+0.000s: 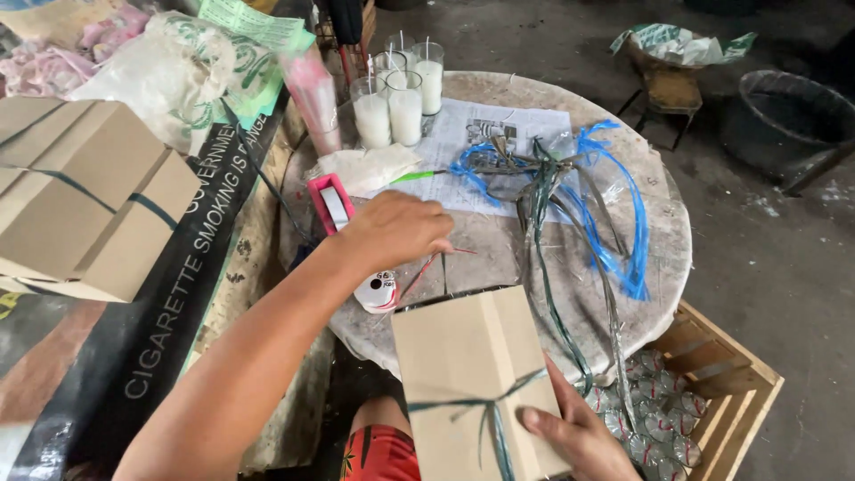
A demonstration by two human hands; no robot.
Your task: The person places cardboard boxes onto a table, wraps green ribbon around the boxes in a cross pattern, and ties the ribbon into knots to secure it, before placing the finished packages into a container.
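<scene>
My right hand (579,436) holds the lower right corner of a small brown cardboard box (472,365) tied crosswise with green-grey strap, resting at the near edge of a round stone table (663,240). My left hand (396,230) reaches over the table with its fingers curled down, above a white round object (378,292) and thin red sticks (427,267); whether it grips anything is hidden. A pink tape dispenser (329,203) lies just left of that hand.
Several glass candles (396,102) stand at the table's far side on a printed paper sheet (499,151). Blue and grey plastic straps (579,187) sprawl across the table. Strapped cardboard boxes (80,196) sit left. A wooden crate (712,401) with round lids lies lower right. A dark tub (788,116) stands far right.
</scene>
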